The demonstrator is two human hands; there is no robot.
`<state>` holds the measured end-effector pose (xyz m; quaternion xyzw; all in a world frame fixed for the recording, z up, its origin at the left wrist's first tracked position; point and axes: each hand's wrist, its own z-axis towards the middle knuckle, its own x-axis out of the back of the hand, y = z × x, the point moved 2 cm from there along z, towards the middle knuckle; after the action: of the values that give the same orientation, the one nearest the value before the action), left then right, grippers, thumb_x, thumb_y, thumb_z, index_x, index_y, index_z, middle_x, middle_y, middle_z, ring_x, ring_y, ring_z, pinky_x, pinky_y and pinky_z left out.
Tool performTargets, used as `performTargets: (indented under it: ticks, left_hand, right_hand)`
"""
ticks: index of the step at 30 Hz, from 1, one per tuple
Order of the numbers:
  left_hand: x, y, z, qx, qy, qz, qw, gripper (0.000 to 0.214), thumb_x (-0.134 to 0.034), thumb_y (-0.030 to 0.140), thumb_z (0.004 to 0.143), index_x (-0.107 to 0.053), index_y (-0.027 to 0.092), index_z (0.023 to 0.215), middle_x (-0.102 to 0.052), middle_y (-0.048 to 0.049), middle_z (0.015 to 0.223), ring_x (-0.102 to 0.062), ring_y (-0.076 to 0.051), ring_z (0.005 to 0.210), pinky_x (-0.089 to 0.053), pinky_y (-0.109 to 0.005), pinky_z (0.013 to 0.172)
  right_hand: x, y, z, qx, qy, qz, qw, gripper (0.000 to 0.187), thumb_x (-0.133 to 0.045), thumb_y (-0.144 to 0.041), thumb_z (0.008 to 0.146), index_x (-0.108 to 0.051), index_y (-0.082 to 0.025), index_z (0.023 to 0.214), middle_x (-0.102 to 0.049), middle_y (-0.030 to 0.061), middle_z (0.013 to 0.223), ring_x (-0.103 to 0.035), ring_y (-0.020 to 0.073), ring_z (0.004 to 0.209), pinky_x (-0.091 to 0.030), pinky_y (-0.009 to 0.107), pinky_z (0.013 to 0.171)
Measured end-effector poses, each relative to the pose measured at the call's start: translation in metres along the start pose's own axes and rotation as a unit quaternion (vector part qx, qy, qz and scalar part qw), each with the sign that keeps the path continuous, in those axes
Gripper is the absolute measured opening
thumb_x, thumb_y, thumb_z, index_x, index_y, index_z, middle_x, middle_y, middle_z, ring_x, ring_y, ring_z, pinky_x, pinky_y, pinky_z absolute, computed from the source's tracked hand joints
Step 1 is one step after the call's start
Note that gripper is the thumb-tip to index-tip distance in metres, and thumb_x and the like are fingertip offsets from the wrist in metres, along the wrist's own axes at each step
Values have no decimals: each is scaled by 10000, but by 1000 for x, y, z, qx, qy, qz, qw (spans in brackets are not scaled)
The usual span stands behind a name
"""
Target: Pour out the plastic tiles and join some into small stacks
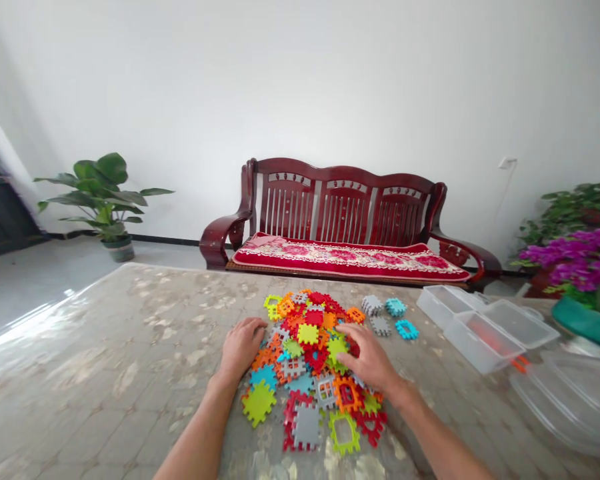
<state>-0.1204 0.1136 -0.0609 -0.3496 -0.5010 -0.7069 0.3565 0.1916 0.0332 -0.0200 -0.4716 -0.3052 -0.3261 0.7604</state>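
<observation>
A heap of interlocking plastic puzzle pieces (309,333) in red, orange, lime, grey and blue lies on the table before me. My left hand (243,345) rests at the heap's left edge, palm down, fingers loosely stretched and holding nothing I can see. On the right side, my right hand (369,358) reaches over the heap with thumb and forefinger apart. Its fingertips are beside a lime piece (337,352); whether they touch it I cannot tell. Nearer to me lie a flat grey piece (307,427), a lime frame piece (344,433) and a solid lime piece (259,403).
Small stacks of grey pieces (372,305) and blue pieces (395,307) stand right of the heap. Beyond them is a clear divided plastic box (480,337), with a transparent lid (575,400) nearby. Purple flowers (575,260) stand far right. A wooden bench (343,200) is behind the patterned table (145,360).
</observation>
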Motion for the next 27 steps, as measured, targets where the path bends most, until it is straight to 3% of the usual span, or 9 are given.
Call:
performTargets:
  ticks: [7, 11, 14, 18, 23, 27]
  left_hand:
    - [1, 0, 2, 20, 7, -43, 999, 287, -460, 241, 878, -712, 243, 1017, -711, -27, 1130, -641, -187, 1045, -454, -287, 938]
    - [-1, -3, 3, 36, 14, -72, 997, 286, -472, 240, 873, -714, 238, 1024, -723, -25, 1103, -649, -183, 1027, -459, -280, 930]
    - [-2, -5, 3, 36, 17, -79, 996, 289, -471, 240, 874, -716, 245, 1027, -724, -20, 1105, -649, -181, 1030, -456, -281, 943]
    - [-4, -6, 3, 34, 17, -82, 996, 283, -479, 249, 872, -717, 257, 1024, -730, -9, 1102, -650, -176, 1037, -456, -274, 941]
    - [-2, -5, 3, 34, 8, -88, 996, 280, -472, 280, 887, -712, 264, 1032, -736, -4, 1100, -652, -173, 1041, -458, -266, 934]
    - [2, -2, 2, 40, -3, -118, 992, 343, -415, 354, 924, -679, 260, 1122, -725, -17, 1137, -649, -187, 1061, -463, -288, 945]
  right_hand:
    - [-22, -57, -21, 102, -62, -77, 990, 659, -625, -571, 807, -506, -264, 1378, -475, 95, 1457, -377, 296, 1357, -298, 508, 1133]
    - [-33, -82, -43, 187, -131, -96, 969, 910, -625, -728, 711, -368, -300, 1471, -314, 77, 1566, -228, 335, 1438, -192, 560, 1173]
    - [-38, -89, -55, 218, -169, -102, 956, 976, -655, -731, 673, -335, -293, 1484, -239, 70, 1599, -152, 347, 1462, -106, 588, 1185]
    - [-41, -85, -53, 212, -159, -104, 959, 801, -626, -613, 783, -374, -267, 1461, -326, 75, 1564, -238, 307, 1440, -140, 547, 1189]
    - [-47, -83, -37, 216, -97, -106, 966, 500, -579, -381, 888, -499, -229, 1357, -581, 99, 1354, -509, 236, 1232, -356, 446, 1087]
    - [-52, -81, -21, 207, -53, -122, 969, 335, -499, -244, 931, -580, -225, 1255, -663, 99, 1214, -601, 218, 1083, -455, 390, 953]
